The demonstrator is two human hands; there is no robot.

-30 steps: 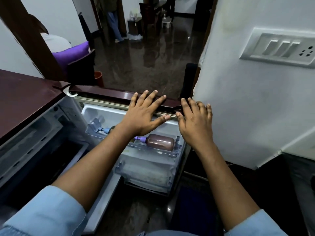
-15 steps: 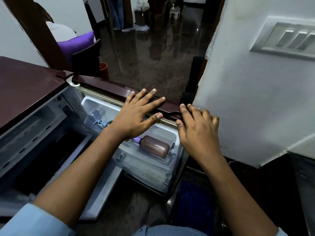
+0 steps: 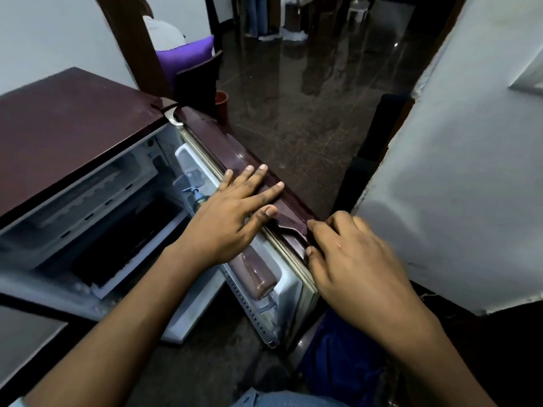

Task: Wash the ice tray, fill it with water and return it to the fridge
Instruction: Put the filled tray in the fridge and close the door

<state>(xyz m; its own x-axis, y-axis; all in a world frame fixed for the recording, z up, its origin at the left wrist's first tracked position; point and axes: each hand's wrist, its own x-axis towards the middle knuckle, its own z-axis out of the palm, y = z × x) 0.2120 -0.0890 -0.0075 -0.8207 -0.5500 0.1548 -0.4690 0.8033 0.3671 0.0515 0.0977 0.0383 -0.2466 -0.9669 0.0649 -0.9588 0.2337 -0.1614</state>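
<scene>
A maroon fridge (image 3: 67,124) stands at the left with its door (image 3: 205,136) swung partly open. My left hand (image 3: 232,215) lies flat with straight fingers on the door's top edge. My right hand (image 3: 349,259) rests on the door's outer corner, its fingertips bent over the edge. The freezer compartment (image 3: 88,218) shows inside, frosty and dim. No ice tray can be made out in it. A brown bottle (image 3: 255,277) lies in the door shelf (image 3: 264,315) under my left wrist.
A white wall (image 3: 458,171) stands close on the right of the door. Dark polished floor (image 3: 308,107) stretches ahead. A purple cushion (image 3: 185,60) and a dark chair (image 3: 199,83) sit behind the fridge. A person's legs show far back.
The door has swung leftward toward the fridge body under both hands, narrowing the opening. The view has tilted and shifted down.
</scene>
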